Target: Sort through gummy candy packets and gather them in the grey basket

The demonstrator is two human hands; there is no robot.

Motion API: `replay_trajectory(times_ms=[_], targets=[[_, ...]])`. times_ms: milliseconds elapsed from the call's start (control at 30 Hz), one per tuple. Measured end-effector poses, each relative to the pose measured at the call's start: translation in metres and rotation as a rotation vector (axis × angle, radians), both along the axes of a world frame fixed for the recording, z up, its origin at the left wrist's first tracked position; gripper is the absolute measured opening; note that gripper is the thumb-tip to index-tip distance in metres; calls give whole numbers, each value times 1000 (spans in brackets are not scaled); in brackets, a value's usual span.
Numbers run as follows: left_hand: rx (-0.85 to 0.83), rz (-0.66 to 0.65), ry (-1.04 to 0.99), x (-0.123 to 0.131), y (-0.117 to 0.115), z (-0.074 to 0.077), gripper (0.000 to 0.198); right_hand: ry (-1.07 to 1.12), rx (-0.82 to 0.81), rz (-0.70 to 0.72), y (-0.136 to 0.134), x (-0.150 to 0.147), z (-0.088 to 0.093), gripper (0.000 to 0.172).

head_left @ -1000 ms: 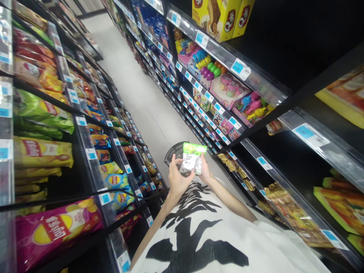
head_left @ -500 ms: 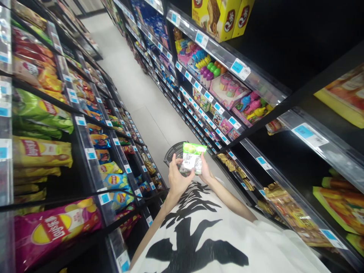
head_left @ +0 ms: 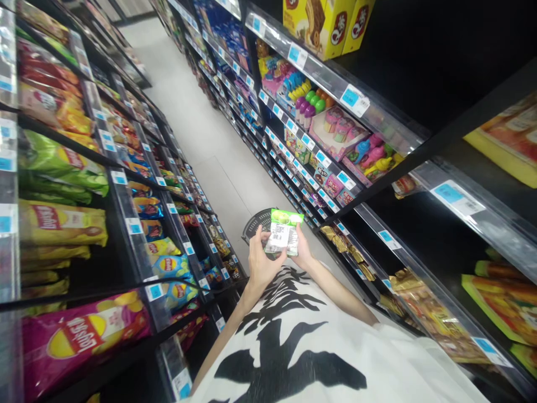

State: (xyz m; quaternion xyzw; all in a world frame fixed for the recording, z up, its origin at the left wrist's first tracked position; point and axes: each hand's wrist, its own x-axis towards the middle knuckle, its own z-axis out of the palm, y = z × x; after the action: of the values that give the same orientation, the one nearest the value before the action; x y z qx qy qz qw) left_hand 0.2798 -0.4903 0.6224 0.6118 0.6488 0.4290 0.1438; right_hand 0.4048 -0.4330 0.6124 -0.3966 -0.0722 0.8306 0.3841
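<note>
A small green and white snack packet (head_left: 283, 235) is held up in front of my body, its printed white label with a barcode facing me. My left hand (head_left: 262, 252) grips its left and lower edge, thumb along the bottom. On the other side, my right hand (head_left: 302, 249) pinches the right edge, fingers hidden behind the packet. Below and behind the packet, a dark grey shopping basket (head_left: 257, 222) shows its perforated rim; whatever carries the basket is hidden, and its inside is mostly covered.
Shelves with bagged chips (head_left: 79, 336) line the left side. Along the right, shelves carry colourful toy candies (head_left: 308, 106), yellow boxes (head_left: 327, 25) and gold-wrapped packs (head_left: 436, 313). A pale floor aisle (head_left: 184, 106) runs ahead between them.
The packet has tilted slightly in my hands, with its top edge a little changed in angle. Both hands keep their hold, and the surroundings stay nearly the same.
</note>
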Motion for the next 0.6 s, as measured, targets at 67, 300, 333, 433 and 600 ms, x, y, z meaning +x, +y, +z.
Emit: replay_trajectory(times_ms=[67,300,333,433,600], targets=[[29,-33,-12,-1,0,0,88,41,-46,-6,3,2,0,62],[75,-48,-33,-2,1,-1,60,115,-21,28,6,6,-4,32],[75,-45,-29,-2,1,0,58,122,-13,39,6,7,-5,31],[68,-51,-24,-2,2,0,56,128,-15,56,5,7,-4,32],[61,-50,-32,-2,1,1,49,130,-33,32,5,7,-2,28]])
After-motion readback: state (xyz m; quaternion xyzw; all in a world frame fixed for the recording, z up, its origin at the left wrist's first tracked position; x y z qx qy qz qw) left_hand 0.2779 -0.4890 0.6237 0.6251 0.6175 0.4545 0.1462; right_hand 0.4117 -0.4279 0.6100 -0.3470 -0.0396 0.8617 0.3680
